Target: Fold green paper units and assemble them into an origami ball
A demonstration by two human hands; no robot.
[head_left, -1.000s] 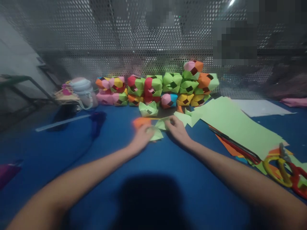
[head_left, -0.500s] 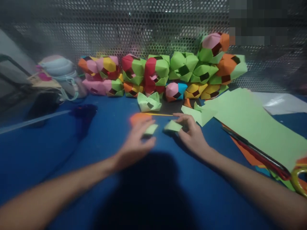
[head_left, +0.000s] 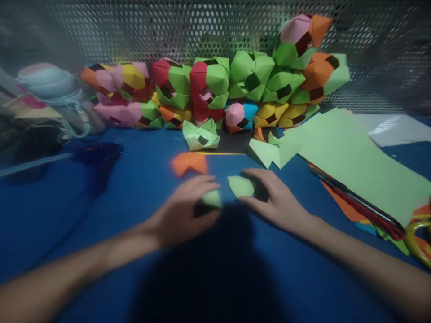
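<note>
My left hand [head_left: 180,211] curves around a small folded pale-green paper piece [head_left: 212,198], thumb below and fingers above, hiding part of it. Facing it, my right hand [head_left: 279,195] grips a second folded green paper piece [head_left: 240,186] between thumb and fingers. A narrow gap parts the two pieces, low over the blue table surface [head_left: 141,188]. Just beyond my left fingers lies a blurred orange paper piece [head_left: 189,164]. Behind that sits a pale-green folded paper shape [head_left: 201,136] with a dark opening.
Stacked coloured paper balls [head_left: 210,85] line the perforated metal wall [head_left: 182,27]. At right lie green paper sheets [head_left: 350,157], a red-and-black cutter [head_left: 360,202] and yellow-handled scissors [head_left: 417,242]. A glue gun [head_left: 97,157] rests at left, near a pale bottle-like container [head_left: 50,85].
Both hands have come lower in the picture with their green pieces. The right piece has turned and shows a broader face. More of the orange paper shows. The camera view has shifted.
</note>
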